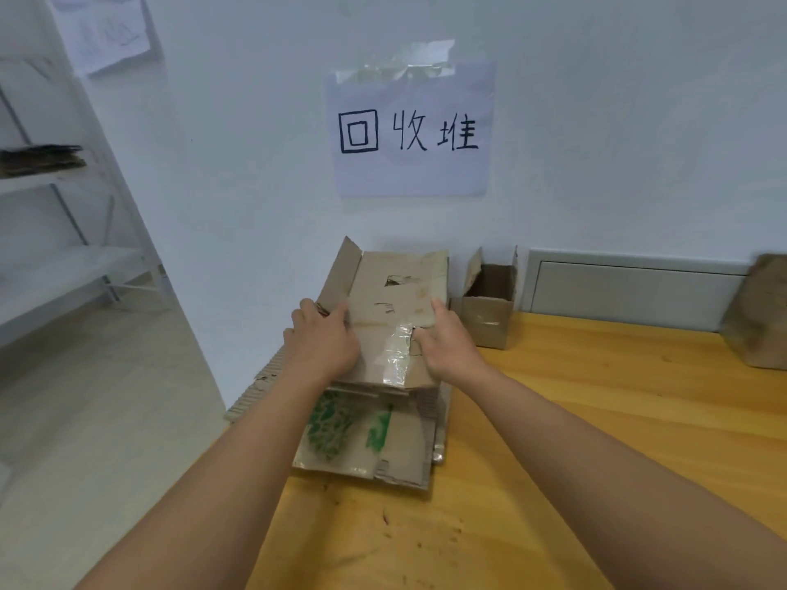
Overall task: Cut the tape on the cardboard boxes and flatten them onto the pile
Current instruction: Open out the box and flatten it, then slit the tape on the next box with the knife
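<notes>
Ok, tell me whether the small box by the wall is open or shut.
Open. The small box stands upright on the table with its top flaps raised and its dark inside showing.

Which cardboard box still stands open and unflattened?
The small box against the wall, just right of the pile; its top flaps stand up, while the box under both hands lies flat.
</notes>
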The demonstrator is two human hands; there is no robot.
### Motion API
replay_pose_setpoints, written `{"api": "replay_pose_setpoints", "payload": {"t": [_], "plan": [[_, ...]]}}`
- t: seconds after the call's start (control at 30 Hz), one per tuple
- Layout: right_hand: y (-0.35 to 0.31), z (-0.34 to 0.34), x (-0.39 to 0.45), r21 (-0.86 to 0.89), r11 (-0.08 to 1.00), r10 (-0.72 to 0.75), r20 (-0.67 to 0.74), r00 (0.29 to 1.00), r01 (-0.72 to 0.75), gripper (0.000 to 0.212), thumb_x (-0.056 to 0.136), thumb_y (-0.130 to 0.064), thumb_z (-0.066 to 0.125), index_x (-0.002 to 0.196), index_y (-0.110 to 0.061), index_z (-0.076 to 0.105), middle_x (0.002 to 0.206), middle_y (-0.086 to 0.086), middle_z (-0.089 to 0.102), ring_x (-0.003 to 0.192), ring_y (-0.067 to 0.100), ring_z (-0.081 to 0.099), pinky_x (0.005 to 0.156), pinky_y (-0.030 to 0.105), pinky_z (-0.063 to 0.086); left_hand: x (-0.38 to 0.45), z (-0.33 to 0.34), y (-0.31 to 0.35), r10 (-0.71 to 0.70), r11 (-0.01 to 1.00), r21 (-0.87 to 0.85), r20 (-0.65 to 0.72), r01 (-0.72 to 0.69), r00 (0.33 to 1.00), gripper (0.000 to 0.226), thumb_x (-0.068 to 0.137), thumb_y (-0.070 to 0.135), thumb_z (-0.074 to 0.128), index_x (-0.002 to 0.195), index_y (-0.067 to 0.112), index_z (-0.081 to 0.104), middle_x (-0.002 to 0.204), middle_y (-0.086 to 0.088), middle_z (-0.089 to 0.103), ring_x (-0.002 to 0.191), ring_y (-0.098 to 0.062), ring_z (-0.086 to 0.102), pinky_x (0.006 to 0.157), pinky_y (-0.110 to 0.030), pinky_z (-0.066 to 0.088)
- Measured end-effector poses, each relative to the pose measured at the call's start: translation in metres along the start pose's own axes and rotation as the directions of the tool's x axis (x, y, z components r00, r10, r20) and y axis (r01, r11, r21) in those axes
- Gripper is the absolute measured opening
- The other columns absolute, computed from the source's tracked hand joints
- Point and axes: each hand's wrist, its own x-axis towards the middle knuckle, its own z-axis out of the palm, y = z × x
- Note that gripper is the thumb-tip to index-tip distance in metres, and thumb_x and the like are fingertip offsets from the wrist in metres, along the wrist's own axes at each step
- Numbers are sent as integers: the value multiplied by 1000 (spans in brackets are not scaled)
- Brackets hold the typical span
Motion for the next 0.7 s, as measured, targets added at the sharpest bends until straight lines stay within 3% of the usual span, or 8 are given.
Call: {"api": "replay_pose_setpoints", "payload": {"t": [0.23,0.33,0.4,0.5,0.6,0.7], "plan": [[13,18,62,-72,992,109,16,994,-108,31,102,-22,50,131,-17,41,127,10,51,108,28,56,95,48,51,66,33,-2,55,977,204,11,-56,998,44,95,40,28,137,29,39,126,-11,33,115,-30,29,90,-45,26],[31,27,67,-161,970,194,56,979,-183,34,104,-31,46,135,-19,41,130,12,47,112,28,52,96,45,48,73,59,-4,29,966,254,79,-49,996,47,96,45,22,138,34,39,141,-15,29,130,-32,22,103,-49,19],[40,30,66,-284,938,219,31,975,-201,41,104,-42,40,141,-25,39,136,13,41,121,31,44,99,43,43,75,69,-7,7,964,265,69,-25,998,48,97,49,18,141,39,35,157,-17,13,145,-36,2,113,-54,-1],[45,35,62,-503,861,24,-106,994,-75,43,102,-48,37,140,-27,41,144,12,30,130,31,31,106,45,34,76,74,-6,61,963,265,-20,-54,998,49,100,46,20,147,39,29,163,-13,-4,148,-36,-15,113,-51,-19],[48,43,59,-488,861,-139,44,989,143,46,104,-42,31,147,-25,37,160,5,21,148,25,14,120,47,19,70,75,1,156,974,185,-137,-130,978,39,104,35,31,137,27,50,161,-9,20,148,-31,10,115,-43,2],[52,47,63,-432,893,-51,178,983,125,50,106,-40,24,153,-26,29,166,2,13,153,21,5,123,45,10,62,74,5,191,980,77,-119,-182,974,36,103,33,35,124,19,61,147,-8,44,134,-28,38,104,-40,28]]}}
